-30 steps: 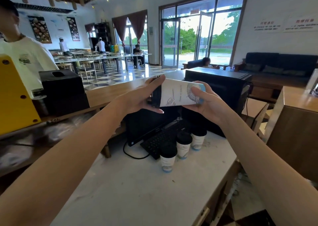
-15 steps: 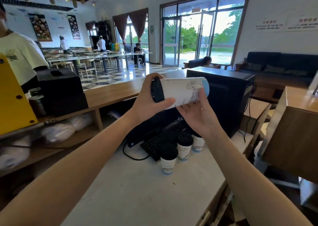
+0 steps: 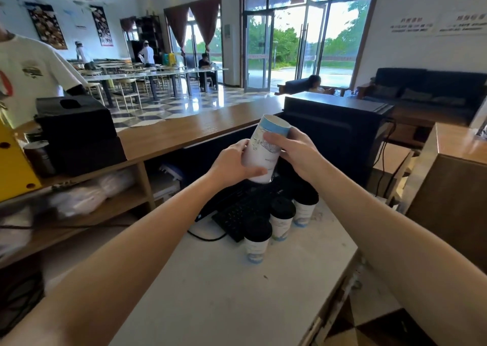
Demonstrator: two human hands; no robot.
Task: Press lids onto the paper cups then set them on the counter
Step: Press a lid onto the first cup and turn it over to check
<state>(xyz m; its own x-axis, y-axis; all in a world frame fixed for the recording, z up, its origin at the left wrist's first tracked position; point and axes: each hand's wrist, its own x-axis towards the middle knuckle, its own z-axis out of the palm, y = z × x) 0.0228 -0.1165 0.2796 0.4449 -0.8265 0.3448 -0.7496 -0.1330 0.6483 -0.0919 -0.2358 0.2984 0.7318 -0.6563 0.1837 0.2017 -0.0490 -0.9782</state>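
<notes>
A white paper cup with a blue band at its base hangs upside down above the white counter, base up and tilted away. My left hand grips its lower part, thumb across the wall near the rim. My right hand holds the upper wall near the blue base. The lid end points down and is mostly hidden by my left hand. Three lidded cups with black lids stand in a diagonal row on the counter below.
A black keyboard and cable lie left of the cups. A black box-like unit stands behind. A wooden bar top runs across, with a black box and yellow panel at left. A person in a white shirt stands far left.
The cup has turned from lying sideways, lid to the left, to upside down with its base up. Both hands came lower and closer to the counter with it.
</notes>
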